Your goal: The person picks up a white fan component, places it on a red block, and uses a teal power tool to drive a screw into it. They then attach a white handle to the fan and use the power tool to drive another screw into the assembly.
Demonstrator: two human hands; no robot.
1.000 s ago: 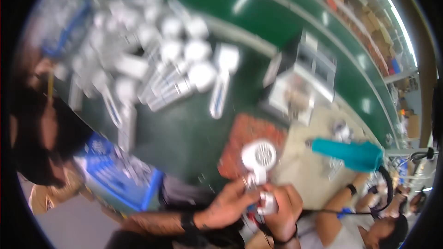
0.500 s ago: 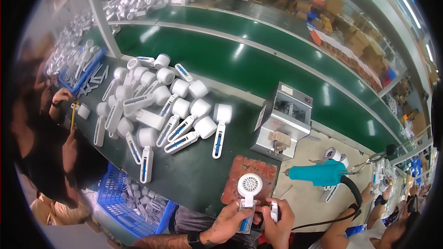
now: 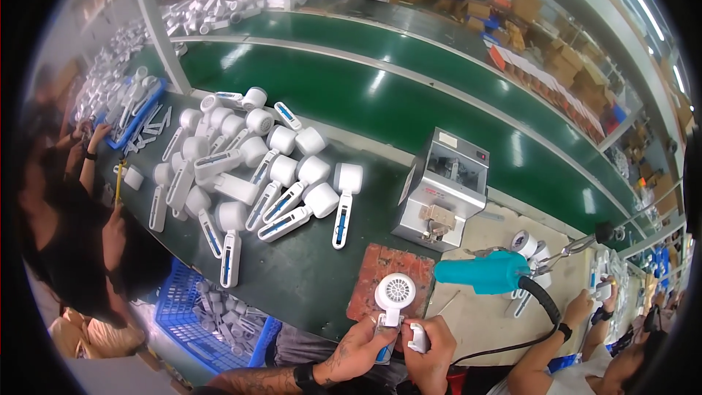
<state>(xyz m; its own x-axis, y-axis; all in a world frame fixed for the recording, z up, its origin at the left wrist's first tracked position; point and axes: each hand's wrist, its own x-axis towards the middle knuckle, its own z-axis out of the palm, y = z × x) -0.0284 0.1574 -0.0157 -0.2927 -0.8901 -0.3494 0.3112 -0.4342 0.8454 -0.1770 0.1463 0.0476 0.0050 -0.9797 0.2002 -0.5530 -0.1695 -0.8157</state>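
My left hand (image 3: 358,351) is closed around the handle of what looks like a small white handheld fan (image 3: 395,291), its round slotted grille facing up. Something blue shows inside that handle. Close beside it, my right hand (image 3: 430,351) pinches a small white curved plastic piece (image 3: 419,338); its fingers are near the fan's handle, and whether they touch it I cannot tell. Under the fan's head lies a worn reddish board (image 3: 373,267). A teal power tool (image 3: 482,272) with a black cord hangs to the right, just beyond my right hand.
Many similar white fans (image 3: 252,153) lie piled on the dark green table at left. A grey metal machine (image 3: 442,190) stands beyond the board. Blue baskets (image 3: 172,314) hold white parts. Co-workers' hands (image 3: 578,307) are at right, and others at left and across the table.
The teal tool has swung slightly left. My right hand has turned the white piece so its broader side shows. At left, a co-worker's hand has moved toward the blue basket.
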